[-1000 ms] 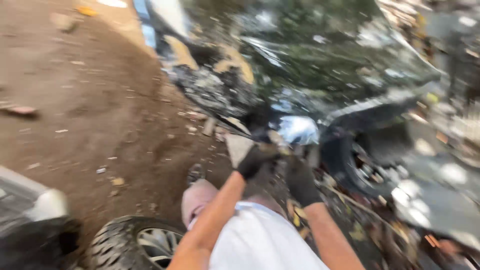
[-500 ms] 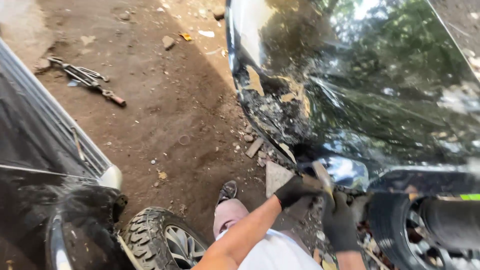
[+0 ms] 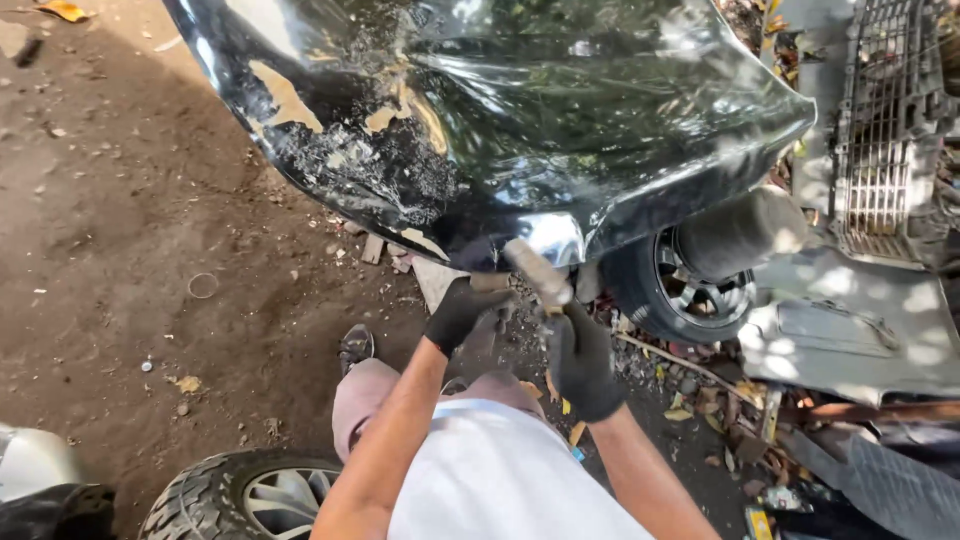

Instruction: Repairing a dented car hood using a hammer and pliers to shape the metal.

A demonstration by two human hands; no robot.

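A dented black car body panel [image 3: 600, 100] with scraped paint fills the upper middle. Both my hands wear black gloves and are at its lower edge. My right hand [image 3: 582, 358] grips a wooden-handled tool [image 3: 537, 272] that points up at the shiny bare-metal spot [image 3: 548, 238] on the panel's edge. Just left of the tool, my left hand [image 3: 462, 312] is curled around a small brown block [image 3: 490, 283] held under the panel's edge. The tool's head is hidden against the panel.
A car wheel [image 3: 690, 285] stands right of my hands, with a grey grille [image 3: 880, 130] and a grey body panel [image 3: 850, 330] beyond. A knobbly tyre [image 3: 240, 495] lies at bottom left. My shoe [image 3: 355, 345] rests on brown dirt [image 3: 120, 250]. Dry leaves and scrap litter the right.
The view has swung and steadied closer on the panel. Both gloved hands stay at its lower edge, and the tool now points up at the bare-metal spot.
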